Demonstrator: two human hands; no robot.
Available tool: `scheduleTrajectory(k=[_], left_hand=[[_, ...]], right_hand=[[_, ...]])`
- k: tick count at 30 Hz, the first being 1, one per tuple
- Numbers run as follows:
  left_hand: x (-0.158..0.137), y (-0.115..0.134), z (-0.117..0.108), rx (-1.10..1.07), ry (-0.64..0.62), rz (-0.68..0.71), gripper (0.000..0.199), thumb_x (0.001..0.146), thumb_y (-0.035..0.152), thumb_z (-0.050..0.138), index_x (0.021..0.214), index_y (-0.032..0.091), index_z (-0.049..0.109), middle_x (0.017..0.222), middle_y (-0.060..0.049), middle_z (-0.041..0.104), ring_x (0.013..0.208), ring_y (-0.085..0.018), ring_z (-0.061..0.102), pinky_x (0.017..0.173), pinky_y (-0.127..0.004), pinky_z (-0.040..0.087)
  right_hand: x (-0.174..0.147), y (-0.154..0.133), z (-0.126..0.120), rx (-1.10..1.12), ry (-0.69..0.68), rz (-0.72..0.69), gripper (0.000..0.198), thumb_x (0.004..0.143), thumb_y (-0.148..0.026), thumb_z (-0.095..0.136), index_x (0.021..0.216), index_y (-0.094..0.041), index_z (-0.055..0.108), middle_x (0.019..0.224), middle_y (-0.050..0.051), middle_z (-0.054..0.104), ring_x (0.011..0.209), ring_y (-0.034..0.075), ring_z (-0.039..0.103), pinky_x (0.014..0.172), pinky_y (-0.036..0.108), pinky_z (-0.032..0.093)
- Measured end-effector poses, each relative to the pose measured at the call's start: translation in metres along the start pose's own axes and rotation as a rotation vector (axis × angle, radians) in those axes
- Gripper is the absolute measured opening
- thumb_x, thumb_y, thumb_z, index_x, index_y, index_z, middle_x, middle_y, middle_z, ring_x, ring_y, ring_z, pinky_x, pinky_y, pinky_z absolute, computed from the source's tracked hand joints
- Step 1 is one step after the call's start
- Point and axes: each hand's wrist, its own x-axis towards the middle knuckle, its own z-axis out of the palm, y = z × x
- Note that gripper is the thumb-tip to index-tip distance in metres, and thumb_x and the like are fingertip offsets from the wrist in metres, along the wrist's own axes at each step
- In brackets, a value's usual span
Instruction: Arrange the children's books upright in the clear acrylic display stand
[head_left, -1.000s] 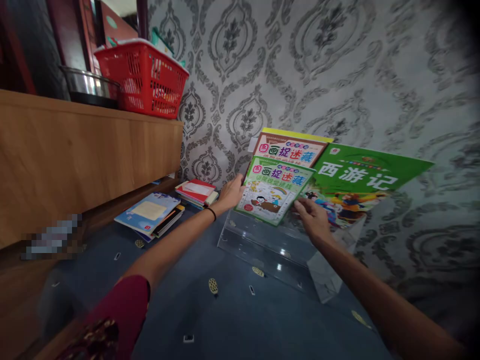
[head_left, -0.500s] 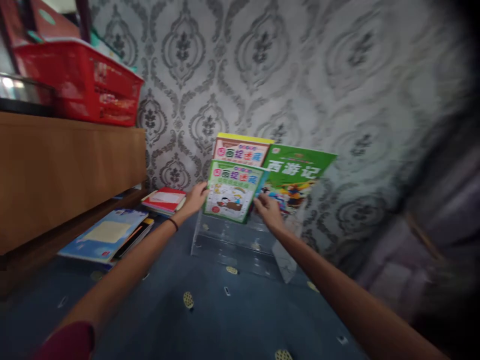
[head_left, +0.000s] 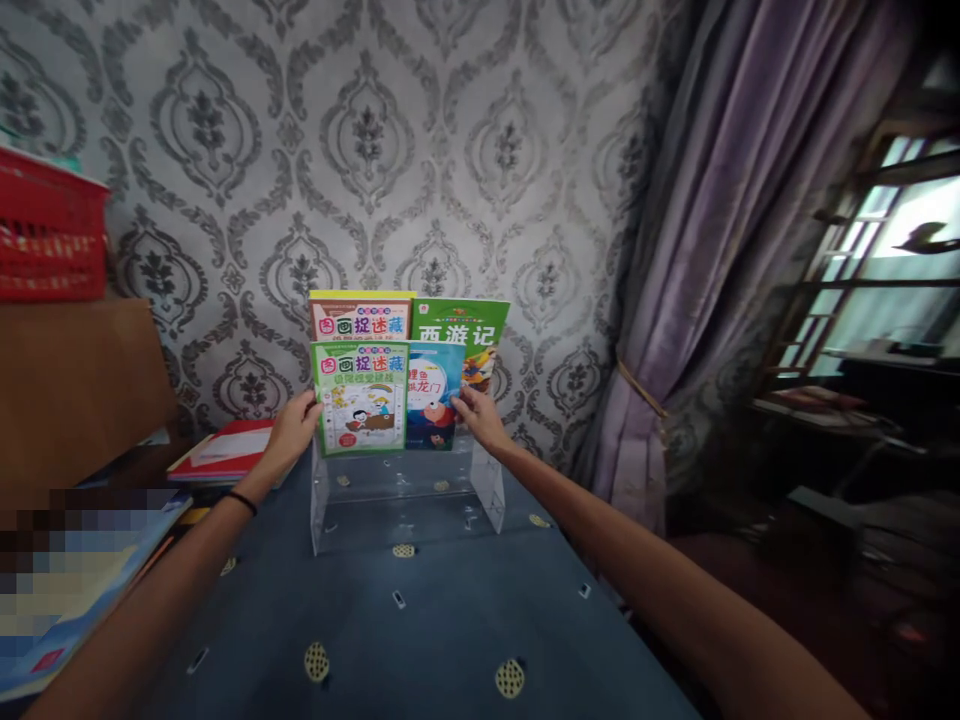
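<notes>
In the head view, a clear stepped book stand [head_left: 489, 490] stands on the dark blue tablecloth. My left hand [head_left: 295, 425] pinches the left edge of a green-bordered picture book [head_left: 364, 405] in front of the stand's upper part. My right hand [head_left: 480, 415] has its fingers closed on the right edge of a blue picture book [head_left: 435, 395], which is partly covered by the green-bordered one. Behind them, on the stand's back row, are a brown-and-pink book [head_left: 360, 310] with a yellow edge above it and a green book [head_left: 457, 315].
A red book pile [head_left: 232, 445] and a blue book, partly pixelated, lie on the left. Beyond them is a wooden cabinet [head_left: 82, 380] carrying a red basket [head_left: 52, 230]. Patterned wallpaper rises behind the stand; a purple curtain [head_left: 697, 250] hangs at the right.
The view has swung right, bringing the curtain and window in. The blue book, earlier almost hidden behind the green-bordered one, now shows beside it on the right.
</notes>
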Motion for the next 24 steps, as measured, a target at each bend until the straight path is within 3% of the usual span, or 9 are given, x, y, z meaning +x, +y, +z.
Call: scheduleTrajectory(k=[6,10,18,24], left_hand=[[0.002,-0.004,0.000,-0.012,-0.003,0.014,0.017,0.079,0.037,0.045,0.071,0.023,0.046,0.067,0.000,0.054,0.066,-0.019,0.055,0.057,-0.027,0.045],[0.003,-0.005,0.001,-0.031,-0.016,-0.009,0.018,0.078,0.039,0.044,0.073,0.022,0.047,0.069,0.000,0.055,0.062,-0.018,0.056,0.056,-0.028,0.046],[0.002,0.003,-0.002,0.011,-0.015,-0.018,0.021,0.077,0.042,0.043,0.072,0.022,0.049,0.066,-0.001,0.056,0.062,-0.020,0.060,0.056,-0.030,0.048],[0.001,0.003,-0.003,-0.030,-0.017,-0.034,0.023,0.075,0.046,0.044,0.071,0.023,0.047,0.066,0.000,0.057,0.060,-0.020,0.060,0.053,-0.029,0.048]], right_hand=[[-0.007,0.023,-0.040,-0.030,0.065,0.069,0.020,0.085,-0.042,0.048,0.074,-0.025,0.045,0.061,-0.003,0.053,0.057,0.017,0.056,0.059,0.028,0.046],[-0.011,0.031,-0.054,-0.061,0.091,0.084,0.020,0.085,-0.039,0.048,0.072,-0.025,0.044,0.060,-0.004,0.053,0.057,0.017,0.057,0.059,0.029,0.045],[-0.011,0.030,-0.055,-0.112,0.127,0.077,0.019,0.086,-0.036,0.049,0.070,-0.025,0.046,0.061,-0.002,0.055,0.063,0.018,0.058,0.062,0.030,0.048],[-0.014,0.030,-0.046,-0.163,0.230,0.104,0.013,0.087,-0.033,0.051,0.089,-0.022,0.056,0.078,0.003,0.064,0.071,0.020,0.062,0.070,0.034,0.052]])
